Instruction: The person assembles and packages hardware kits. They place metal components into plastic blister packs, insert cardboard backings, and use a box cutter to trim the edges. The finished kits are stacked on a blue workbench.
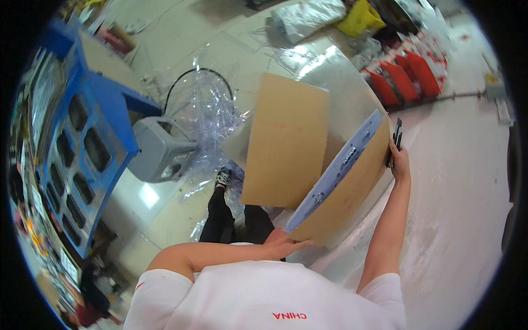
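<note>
A long pale-blue panel point(336, 168) with small fittings along its face lies slantwise in front of me, against a brown cardboard sheet point(347, 201). At the panel's near end, my left hand point(281, 245) is closed on it, with a finger stretched out over the cardboard. My right hand point(401, 162) is closed around a black utility knife point(396, 140), beside the far right corner of the cardboard. Where the right fingertips meet the cardboard is partly hidden. To the left of the panel, another brown cardboard sheet point(286, 140) lies flat.
A silvery-grey surface point(349, 77) lies beneath the cardboard. Left of it are crumpled clear plastic film point(212, 129), a grey stool point(159, 148) on its side and a blue metal frame point(91, 148). Red-and-white packages point(404, 80) and a yellow bag point(360, 19) sit at the far right.
</note>
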{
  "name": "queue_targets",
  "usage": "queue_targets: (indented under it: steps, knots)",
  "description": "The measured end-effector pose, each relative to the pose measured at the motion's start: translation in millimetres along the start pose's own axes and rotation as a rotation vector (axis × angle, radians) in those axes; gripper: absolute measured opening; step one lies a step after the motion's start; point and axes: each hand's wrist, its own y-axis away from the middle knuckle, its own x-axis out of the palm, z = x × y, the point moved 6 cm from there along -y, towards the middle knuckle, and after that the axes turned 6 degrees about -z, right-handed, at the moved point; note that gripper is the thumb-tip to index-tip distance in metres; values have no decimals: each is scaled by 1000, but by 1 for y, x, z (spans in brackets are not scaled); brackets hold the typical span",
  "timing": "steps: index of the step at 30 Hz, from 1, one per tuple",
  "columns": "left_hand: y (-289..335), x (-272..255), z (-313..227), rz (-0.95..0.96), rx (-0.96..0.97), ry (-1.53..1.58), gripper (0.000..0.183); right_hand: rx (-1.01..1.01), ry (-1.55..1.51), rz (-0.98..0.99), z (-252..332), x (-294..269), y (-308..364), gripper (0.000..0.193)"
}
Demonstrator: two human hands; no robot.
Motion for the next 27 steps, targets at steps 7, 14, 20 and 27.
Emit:
queue_targets:
  steps: [7,14,20,27]
  knots:
    - [32,-50,52,-123,-212,424,63,-119,216,302,95,206,-20,34]
    - [29,-70,104,-161,-148,671,68,-192,496,334,115,352,-32,41]
    - [7,-54,148,-53,-257,728,59,-97,611,330,80,379,-48,43]
    - [18,-91,165,-139,-156,841,63,-83,598,383,70,391,-30,51]
